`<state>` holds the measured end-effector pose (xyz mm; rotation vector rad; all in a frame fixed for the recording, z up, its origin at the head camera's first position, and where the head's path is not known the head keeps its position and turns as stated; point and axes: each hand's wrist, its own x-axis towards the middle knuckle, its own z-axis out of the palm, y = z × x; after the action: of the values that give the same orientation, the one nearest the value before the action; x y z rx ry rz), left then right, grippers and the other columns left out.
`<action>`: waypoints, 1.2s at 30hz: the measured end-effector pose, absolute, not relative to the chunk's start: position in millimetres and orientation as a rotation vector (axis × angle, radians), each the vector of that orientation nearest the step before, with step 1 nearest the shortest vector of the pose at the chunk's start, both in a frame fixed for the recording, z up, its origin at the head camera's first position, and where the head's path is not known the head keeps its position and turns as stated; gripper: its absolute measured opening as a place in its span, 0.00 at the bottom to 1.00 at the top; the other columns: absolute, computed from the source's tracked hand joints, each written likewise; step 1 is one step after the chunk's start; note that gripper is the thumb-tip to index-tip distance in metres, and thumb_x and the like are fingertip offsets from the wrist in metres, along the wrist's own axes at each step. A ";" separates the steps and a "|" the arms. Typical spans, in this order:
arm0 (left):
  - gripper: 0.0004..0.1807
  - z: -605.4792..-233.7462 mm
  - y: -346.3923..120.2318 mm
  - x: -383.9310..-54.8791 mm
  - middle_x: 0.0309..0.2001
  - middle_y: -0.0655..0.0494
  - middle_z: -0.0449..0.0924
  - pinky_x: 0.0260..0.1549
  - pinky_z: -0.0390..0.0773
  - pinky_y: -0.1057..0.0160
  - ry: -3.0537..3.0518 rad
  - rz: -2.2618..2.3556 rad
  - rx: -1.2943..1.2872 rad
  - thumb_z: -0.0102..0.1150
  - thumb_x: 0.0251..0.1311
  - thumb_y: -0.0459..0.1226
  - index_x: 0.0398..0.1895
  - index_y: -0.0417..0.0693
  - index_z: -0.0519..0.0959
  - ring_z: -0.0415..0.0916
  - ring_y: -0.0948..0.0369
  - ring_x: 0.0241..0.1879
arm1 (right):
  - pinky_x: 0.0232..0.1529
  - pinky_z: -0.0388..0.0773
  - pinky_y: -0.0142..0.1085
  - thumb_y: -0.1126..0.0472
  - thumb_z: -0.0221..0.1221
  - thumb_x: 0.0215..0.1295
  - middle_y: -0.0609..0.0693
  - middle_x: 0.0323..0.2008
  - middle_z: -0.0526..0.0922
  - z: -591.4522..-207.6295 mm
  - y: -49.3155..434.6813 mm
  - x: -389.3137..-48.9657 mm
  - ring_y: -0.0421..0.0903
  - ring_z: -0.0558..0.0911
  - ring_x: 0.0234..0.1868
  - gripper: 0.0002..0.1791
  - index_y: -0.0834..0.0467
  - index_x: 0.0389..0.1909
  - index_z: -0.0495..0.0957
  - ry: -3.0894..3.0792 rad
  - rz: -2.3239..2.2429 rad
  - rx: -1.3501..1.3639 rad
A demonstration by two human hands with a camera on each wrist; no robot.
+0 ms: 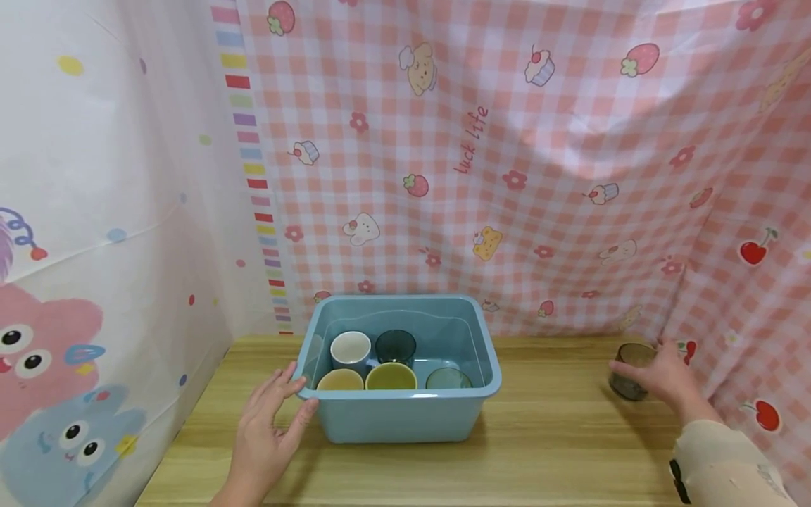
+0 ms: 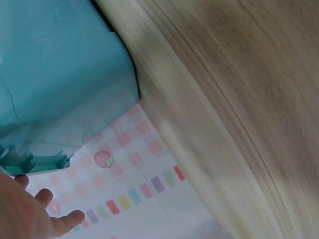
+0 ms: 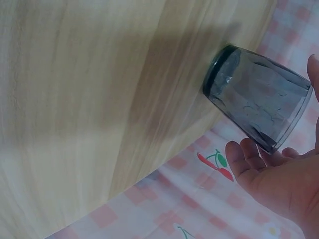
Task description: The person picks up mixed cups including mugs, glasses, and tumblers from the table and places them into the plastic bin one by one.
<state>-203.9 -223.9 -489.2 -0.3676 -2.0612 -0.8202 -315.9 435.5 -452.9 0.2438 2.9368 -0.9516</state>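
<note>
At the right of the table, my right hand [image 1: 673, 377] holds a dark tinted drinking glass [image 1: 627, 387] near its rim. In the right wrist view the glass [image 3: 256, 97] shows its thick base toward the wood, with fingers [image 3: 242, 158] along one side and the thumb opposite. My left hand [image 1: 269, 429] has its fingers spread, fingertips at the left rim of a blue plastic tub [image 1: 405, 415]. Inside the tub sit a white cup [image 1: 350, 346], a dark glass [image 1: 395, 346], a yellow-green cup [image 1: 391, 379], a pale yellow cup [image 1: 341, 382] and a greenish clear glass [image 1: 448, 380].
The tub stands on a light wood-grain table [image 1: 545, 451]. A pink checked cloth [image 1: 507, 211] hangs behind and at the right, close by my right hand. At the left hangs a white cloth [image 1: 158, 232] with cartoon figures.
</note>
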 end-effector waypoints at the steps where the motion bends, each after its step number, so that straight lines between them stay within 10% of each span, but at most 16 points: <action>1: 0.22 -489.0 -223.7 -203.9 0.66 0.41 0.85 0.75 0.55 0.81 -2.057 -0.817 -0.369 0.81 0.52 0.33 0.52 0.44 0.87 0.81 0.35 0.63 | 0.66 0.64 0.78 0.27 0.64 0.67 0.90 0.75 0.40 -453.6 435.7 -315.2 0.88 0.50 0.73 0.78 0.79 0.79 0.22 2.942 -0.958 0.244; 36: 0.22 -489.7 -222.5 -203.6 0.65 0.41 0.85 0.75 0.54 0.81 -2.061 -0.813 -0.354 0.81 0.52 0.33 0.52 0.43 0.87 0.81 0.34 0.63 | 0.63 0.68 0.75 0.29 0.66 0.66 0.87 0.74 0.52 -466.3 437.4 -314.6 0.86 0.60 0.69 0.75 0.79 0.80 0.31 3.047 -0.873 0.341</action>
<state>-203.6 -222.5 -489.7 -0.3545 -2.0610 -0.8128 -314.6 437.4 -466.3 0.3410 3.0468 -0.8731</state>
